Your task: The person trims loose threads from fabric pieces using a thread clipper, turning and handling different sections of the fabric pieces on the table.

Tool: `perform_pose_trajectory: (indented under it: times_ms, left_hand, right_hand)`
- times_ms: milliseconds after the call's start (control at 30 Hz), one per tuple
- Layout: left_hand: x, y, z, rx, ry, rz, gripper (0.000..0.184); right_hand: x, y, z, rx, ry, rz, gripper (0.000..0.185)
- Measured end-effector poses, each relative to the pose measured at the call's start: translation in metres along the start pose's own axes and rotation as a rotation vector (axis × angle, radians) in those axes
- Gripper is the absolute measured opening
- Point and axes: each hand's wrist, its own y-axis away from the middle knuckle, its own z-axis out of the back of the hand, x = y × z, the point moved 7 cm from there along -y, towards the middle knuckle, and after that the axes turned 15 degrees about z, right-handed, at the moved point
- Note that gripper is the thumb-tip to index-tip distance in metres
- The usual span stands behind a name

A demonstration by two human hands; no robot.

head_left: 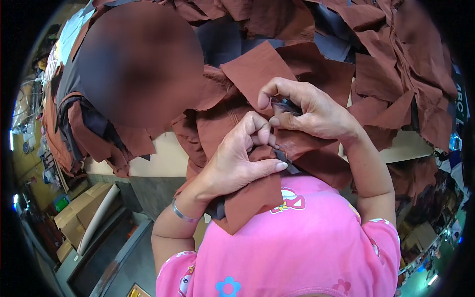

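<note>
My left hand (242,153) is closed on a reddish-brown fabric piece (255,200), pinched between thumb and curled fingers. The cloth hangs below the hand, in front of the pink shirt, and a dark grey strip (286,161) shows by the thumb tip. Close by, my right hand (314,111) curls around a small dark tool (287,107) that looks like thread snips. Its fingers partly hide the tool, and its fingertips come near the left hand's. Whether the tool touches the cloth I cannot tell.
Heaps of reddish-brown cut cloth (391,74) and dark grey pieces (217,42) cover the pale tabletop (166,156). A blurred disc hides the upper left. Cardboard boxes (81,213) and a grey metal frame (123,262) stand at the lower left.
</note>
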Motion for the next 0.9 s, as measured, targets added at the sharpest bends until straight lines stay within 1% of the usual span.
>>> perform_pose_trajectory:
  times_ms: [67,133,167,267,300,400,433,467,500,533,567,633,667,733,767,833,867,900]
  left_hand:
    - [-0.008,0.002,-0.004,0.03,0.075,-0.035,0.032]
    - [-0.028,0.002,-0.01,0.115,-0.279,-0.11,0.031]
    - [-0.037,0.004,-0.014,0.157,-0.457,-0.15,0.031]
    - [-0.051,0.01,-0.023,0.284,-0.801,-0.084,0.026]
    - [-0.049,0.012,-0.025,0.375,-0.918,-0.049,0.025]
    - [-0.053,0.021,-0.014,0.572,-0.686,0.059,0.019]
    - [-0.075,0.022,0.006,0.299,-0.716,0.06,0.017]
    - [-0.098,0.028,0.027,0.031,-0.717,0.082,0.016]
    - [-0.118,0.038,0.05,-0.164,-0.686,0.03,0.015]
    - [-0.135,0.054,0.076,-0.365,-0.652,-0.079,0.015]
    - [-0.151,0.073,0.104,-0.569,-0.635,-0.201,0.015]
    - [-0.171,0.112,0.154,-0.961,-0.64,-0.433,0.014]
    - [-0.176,0.131,0.174,-1.142,-0.653,-0.535,0.014]
    - [-0.172,0.152,0.187,-1.438,-0.655,-0.702,0.015]
    - [-0.163,0.148,0.179,-1.475,-0.618,-0.771,0.016]
    - [-0.136,0.125,0.149,-1.405,-0.478,-0.869,0.017]
    - [-0.119,0.102,0.129,-1.251,-0.376,-0.849,0.018]
    - [-0.101,0.075,0.106,-1.027,-0.269,-0.744,0.019]
  right_hand:
    - [0.0,0.0,0.001,-0.044,-0.045,-0.016,0.022]
    - [-0.001,-0.001,0.004,-0.118,-0.084,0.002,0.022]
    - [0.003,-0.001,0.006,-0.106,-0.083,-0.055,0.02]
    - [0.013,-0.001,0.013,-0.314,-0.256,0.013,0.019]
    - [0.016,0.002,0.02,-0.311,-0.146,0.048,0.022]
    - [0.026,0.021,0.042,-0.499,-0.02,0.102,0.021]
    - [0.035,0.028,0.051,-0.568,0.006,0.189,0.019]
    - [0.039,0.037,0.058,-0.711,-0.136,0.255,0.015]
    - [0.045,0.047,0.067,-0.748,-0.069,0.233,0.015]
    - [0.052,0.058,0.076,-0.785,-0.005,0.211,0.015]
    - [0.044,0.068,0.083,-0.843,-0.058,0.271,0.015]
    - [0.052,0.084,0.092,-0.907,-0.042,0.216,0.014]
    - [0.05,0.09,0.097,-0.922,-0.059,0.206,0.014]
    - [0.045,0.098,0.101,-0.978,-0.075,0.239,0.013]
    - [0.042,0.102,0.101,-1.005,-0.084,0.254,0.013]
    - [0.038,0.105,0.096,-1.019,-0.066,0.22,0.012]
    - [0.036,0.105,0.092,-1.023,-0.058,0.201,0.012]
    - [0.035,0.104,0.086,-1.023,-0.078,0.191,0.012]
